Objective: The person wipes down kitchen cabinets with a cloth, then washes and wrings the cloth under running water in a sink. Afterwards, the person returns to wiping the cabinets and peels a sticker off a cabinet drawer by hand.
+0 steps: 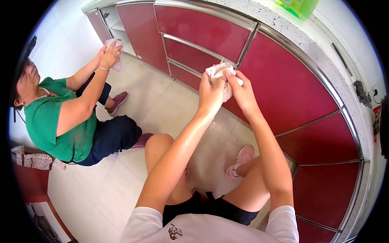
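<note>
A crumpled, whitish cleaning cloth (219, 74) is bunched up between my two hands, in front of the red cabinet drawers (202, 30). My left hand (211, 93) grips its left side, thumb pressed on the front. On the other side my right hand (242, 91) pinches the cloth with thumb and fingers. Both arms are stretched forward over my bent knees. Part of the cloth is hidden behind my fingers.
At left, a co-worker in a green shirt (77, 115) crouches, holding a pinkish cloth (116, 60) near an open cabinet (117, 26). A speckled countertop (259, 12) curves above the red doors. On it stands a green bottle (298, 6). Pale tiles (121, 174) cover the floor.
</note>
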The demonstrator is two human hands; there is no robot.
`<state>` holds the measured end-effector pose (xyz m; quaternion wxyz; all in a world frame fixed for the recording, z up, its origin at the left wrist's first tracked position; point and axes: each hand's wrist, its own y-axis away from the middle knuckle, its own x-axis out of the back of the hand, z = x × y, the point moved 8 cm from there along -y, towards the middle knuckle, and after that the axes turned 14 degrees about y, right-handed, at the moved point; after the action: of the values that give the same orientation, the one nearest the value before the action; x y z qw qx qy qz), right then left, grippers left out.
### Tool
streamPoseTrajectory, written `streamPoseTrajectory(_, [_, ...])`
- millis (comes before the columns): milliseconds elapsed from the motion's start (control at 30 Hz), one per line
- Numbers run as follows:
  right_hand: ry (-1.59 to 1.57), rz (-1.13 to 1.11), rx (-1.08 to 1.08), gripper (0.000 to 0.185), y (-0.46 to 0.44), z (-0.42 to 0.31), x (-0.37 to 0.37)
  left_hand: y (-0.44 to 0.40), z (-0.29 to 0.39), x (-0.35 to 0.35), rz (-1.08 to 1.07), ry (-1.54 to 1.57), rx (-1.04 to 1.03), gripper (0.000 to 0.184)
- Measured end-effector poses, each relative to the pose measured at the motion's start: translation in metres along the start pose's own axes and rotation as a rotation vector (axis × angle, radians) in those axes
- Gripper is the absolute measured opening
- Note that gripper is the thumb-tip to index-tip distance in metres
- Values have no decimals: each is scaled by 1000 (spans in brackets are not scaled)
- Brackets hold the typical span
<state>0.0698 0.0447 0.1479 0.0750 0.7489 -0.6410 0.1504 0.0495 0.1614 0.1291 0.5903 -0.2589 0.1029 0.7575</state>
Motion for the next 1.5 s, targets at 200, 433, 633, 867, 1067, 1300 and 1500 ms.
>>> streamPoseTrajectory(200, [67,-153,-115,54,10,27,-9,5,-29,13,112,59,270,30])
streamPoseTrajectory(433, [331,-26,-46,53,7,12,19,-14,-40,30,184,149,150,37])
streamPoseTrajectory(633, [326,-78,68,54,-44,14,19,-11,-53,42,284,116,229,42])
streamPoseTrajectory(867, [1545,154,238,73,-69,13,11,-2,-22,33,194,113,312,43])
streamPoseTrajectory(1067, [1573,86,102,83,-87,2,-13,8,-4,29,165,149,247,41])
streamPoseTrajectory(1300, [1586,82,46,81,-106,-7,-41,21,12,35,104,212,221,41])
streamPoseTrajectory(1500, [1218,297,641,25,-98,-67,-48,22,33,33,78,258,240,32])
